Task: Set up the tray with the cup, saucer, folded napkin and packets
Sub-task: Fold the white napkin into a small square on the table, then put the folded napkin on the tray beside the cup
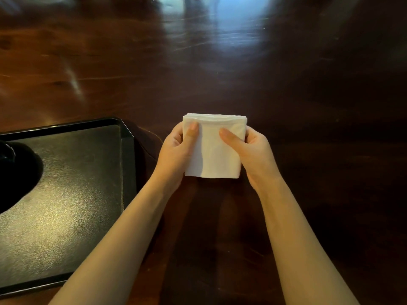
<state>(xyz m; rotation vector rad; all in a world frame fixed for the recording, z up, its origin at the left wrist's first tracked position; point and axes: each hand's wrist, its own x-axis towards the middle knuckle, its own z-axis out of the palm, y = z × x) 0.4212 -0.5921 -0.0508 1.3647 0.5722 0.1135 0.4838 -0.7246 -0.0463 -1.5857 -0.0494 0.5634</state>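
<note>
**Napkin in both hands, tray waiting to the left**

A dark polished wooden table (308, 84) fills the room's view, with window light shining off its far end. At the left sits the black tray (77, 194), mostly bare. A dark round shape (15, 172) lies at its left edge, cut off by the frame, and I can't tell whether it's the saucer or the cup.

Right of the tray, apart from it, the white napkin (217, 155) is held over the tabletop as a folded square. The left hand (174, 150) grasps its left edge and the right hand (253, 150) its right edge. Both thumbs (191, 130) press on top, with the other fingers curled underneath.

This looks like the napkin step, with the folding about done. The next move would be carrying it left onto the tray's open floor without letting the layers spring apart.
</note>
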